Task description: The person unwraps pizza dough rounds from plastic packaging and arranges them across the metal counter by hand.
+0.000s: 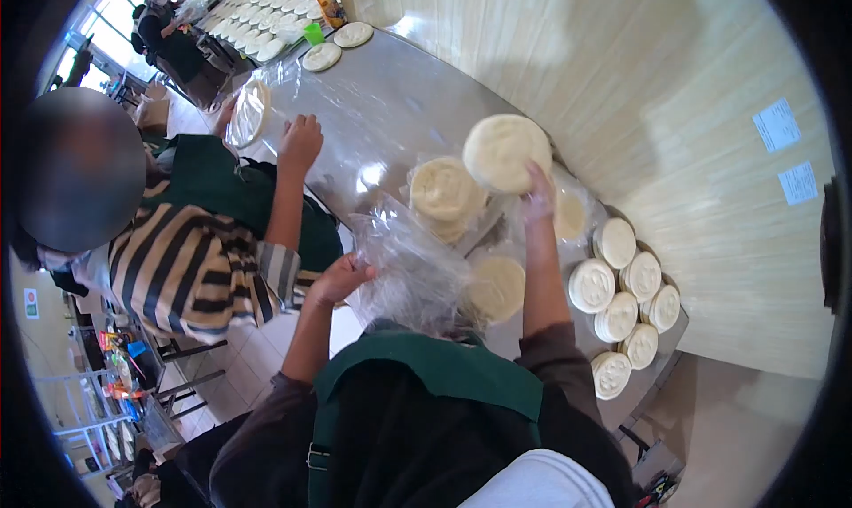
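Note:
My right hand [538,197] grips a pale round dough disc [506,151] by its near edge, raised over the steel table. My left hand [344,279] pinches a crumpled clear plastic sheet [404,268], which hangs in front of my apron. Between my hands stands a stack of dough discs [441,190], with plastic around it. Another disc [497,288] lies nearer me, partly under plastic. Beyond my right wrist, one more disc [570,217] sits in clear wrapping.
Several dough stacks [615,317] crowd the table's right end beside the wall. To my left a co-worker in a striped shirt [191,259] handles a plastic-covered disc [249,113]. Farther along the steel table [355,109] are loose discs, a green cup [314,34] and many rows of dough.

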{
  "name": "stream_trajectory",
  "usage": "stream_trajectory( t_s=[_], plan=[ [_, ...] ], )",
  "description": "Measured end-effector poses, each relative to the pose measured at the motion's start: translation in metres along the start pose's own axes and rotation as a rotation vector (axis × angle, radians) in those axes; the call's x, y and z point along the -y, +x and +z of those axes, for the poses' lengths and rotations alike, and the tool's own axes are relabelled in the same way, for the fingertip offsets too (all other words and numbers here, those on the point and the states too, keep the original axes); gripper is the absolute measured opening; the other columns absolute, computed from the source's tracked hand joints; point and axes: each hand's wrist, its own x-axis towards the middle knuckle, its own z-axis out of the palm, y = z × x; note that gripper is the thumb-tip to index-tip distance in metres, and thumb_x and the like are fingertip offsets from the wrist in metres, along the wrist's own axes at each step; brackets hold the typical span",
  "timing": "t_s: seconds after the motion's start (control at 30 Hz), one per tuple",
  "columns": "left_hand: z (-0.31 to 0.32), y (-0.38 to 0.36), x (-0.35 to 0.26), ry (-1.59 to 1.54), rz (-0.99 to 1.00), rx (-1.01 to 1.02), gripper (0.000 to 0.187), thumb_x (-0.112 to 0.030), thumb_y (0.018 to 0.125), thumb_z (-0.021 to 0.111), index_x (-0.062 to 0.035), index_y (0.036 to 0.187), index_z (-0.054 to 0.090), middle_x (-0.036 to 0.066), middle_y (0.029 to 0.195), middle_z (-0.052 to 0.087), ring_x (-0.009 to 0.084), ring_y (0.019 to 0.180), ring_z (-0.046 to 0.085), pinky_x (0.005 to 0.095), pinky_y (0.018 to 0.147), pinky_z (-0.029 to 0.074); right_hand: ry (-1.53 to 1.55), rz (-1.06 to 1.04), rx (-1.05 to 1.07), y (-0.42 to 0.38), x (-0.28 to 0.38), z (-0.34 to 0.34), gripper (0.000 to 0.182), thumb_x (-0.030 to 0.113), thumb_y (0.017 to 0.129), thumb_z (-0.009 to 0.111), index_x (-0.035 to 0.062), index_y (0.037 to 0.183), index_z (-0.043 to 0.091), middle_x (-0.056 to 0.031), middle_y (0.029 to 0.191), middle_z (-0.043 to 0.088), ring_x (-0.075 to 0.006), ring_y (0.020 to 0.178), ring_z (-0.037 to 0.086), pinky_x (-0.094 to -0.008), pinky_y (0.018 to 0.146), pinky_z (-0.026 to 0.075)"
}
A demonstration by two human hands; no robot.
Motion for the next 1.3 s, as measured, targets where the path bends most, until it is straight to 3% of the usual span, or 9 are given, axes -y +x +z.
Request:
stream_trajectory(
  t_s=[0.2,0.37,0.47,0.53,0.6,0.73,1.0,1.07,1.3],
  plan=[
    [-0.030,0.037,-0.004,0.077,-0.084,-0.144,0.040,-0.028,0.087,0.070,-0.0040,0.117,0.061,-0.001,0.107,0.063,0.0095,0.099,0.055,0.0286,0.092,0.041,-0.371,0.378,-0.170,0.163,-0.132,0.146,0.073,0.034,0.069,0.079,0.0051,0.131,0.052,-0.0123,0.124,0.059,-0.0256,0.112,0.056,-0.0388,0.098,0.042],
    [-0.070,0.047,0.018,0.020,-0.120,-0.139,0.037,-0.034,0.089,0.068,-0.0041,0.111,0.062,-0.001,0.105,0.062,0.0097,0.095,0.054,0.0272,0.087,0.041,-0.399,0.565,0.199,0.198,-0.212,0.180,0.093,0.048,0.066,0.079,0.0037,0.139,0.041,-0.0170,0.137,0.049,-0.0306,0.125,0.048,-0.0420,0.105,0.037],
    [-0.079,0.062,0.022,0.151,-0.091,-0.209,0.033,-0.036,0.094,0.061,-0.0043,0.101,0.062,-0.002,0.091,0.059,0.0096,0.085,0.052,0.0262,0.078,0.041,-1.537,0.373,0.227,0.178,-0.142,0.190,0.099,0.061,0.070,0.073,0.0009,0.141,0.038,-0.0189,0.144,0.043,-0.0312,0.132,0.041,-0.0446,0.108,0.034],
    [-0.069,0.082,0.020,0.252,-0.093,-0.238,0.031,-0.036,0.096,0.057,-0.0050,0.097,0.062,-0.003,0.086,0.056,0.0090,0.082,0.050,0.0254,0.073,0.041,-1.639,0.258,0.154,0.159,-0.094,0.152,0.102,0.077,0.072,0.058,0.0045,0.141,0.041,-0.0168,0.146,0.041,-0.0325,0.134,0.040,-0.0438,0.106,0.036],
    [-0.061,0.110,0.034,0.354,-0.107,-0.245,0.030,-0.036,0.097,0.057,-0.0060,0.097,0.062,-0.002,0.086,0.056,0.0084,0.083,0.050,0.0254,0.072,0.041,-1.227,0.587,0.336,0.129,-0.057,0.100,0.104,0.081,0.073,0.052,0.0084,0.145,0.036,-0.0165,0.151,0.032,-0.0314,0.138,0.033,-0.0450,0.111,0.030],
    [-0.043,0.177,0.107,-0.416,-0.067,-0.191,0.027,-0.036,0.093,0.061,-0.0111,0.103,0.064,-0.001,0.095,0.062,0.0110,0.087,0.057,0.0274,0.077,0.046,-1.020,0.668,0.346,0.082,-0.057,0.030,0.099,0.077,0.075,0.055,0.0120,0.147,0.034,-0.0155,0.152,0.030,-0.0316,0.139,0.031,-0.0470,0.111,0.028],
    [-0.024,0.190,0.111,-0.714,-0.112,0.015,0.026,-0.033,0.094,0.060,-0.0121,0.110,0.061,-0.004,0.097,0.063,0.0098,0.087,0.060,0.0280,0.074,0.049,-0.740,0.558,0.237,0.023,-0.066,-0.017,0.102,0.055,0.069,0.077,0.0008,0.143,0.032,-0.0200,0.137,0.046,-0.0312,0.128,0.043,-0.0403,0.104,0.037],
    [-0.022,0.186,0.126,-0.690,-0.045,0.041,0.029,-0.034,0.096,0.057,-0.0108,0.113,0.060,-0.001,0.103,0.064,0.0126,0.093,0.060,0.0314,0.081,0.050,-1.048,0.192,0.259,-0.003,-0.077,-0.033,0.083,0.041,0.080,0.069,0.0020,0.142,0.032,-0.0173,0.125,0.053,-0.0260,0.117,0.050,-0.0359,0.101,0.039],
    [0.086,0.124,0.072,-0.382,-0.222,0.031,0.043,-0.032,0.093,0.062,-0.0038,0.124,0.053,0.006,0.116,0.061,0.0198,0.106,0.059,0.0394,0.091,0.049,-0.557,0.071,0.185,-0.135,-0.027,-0.110,0.081,0.034,0.079,0.073,0.0013,0.142,0.033,-0.0166,0.128,0.053,-0.0234,0.116,0.053,-0.0344,0.097,0.045]
  ],
)
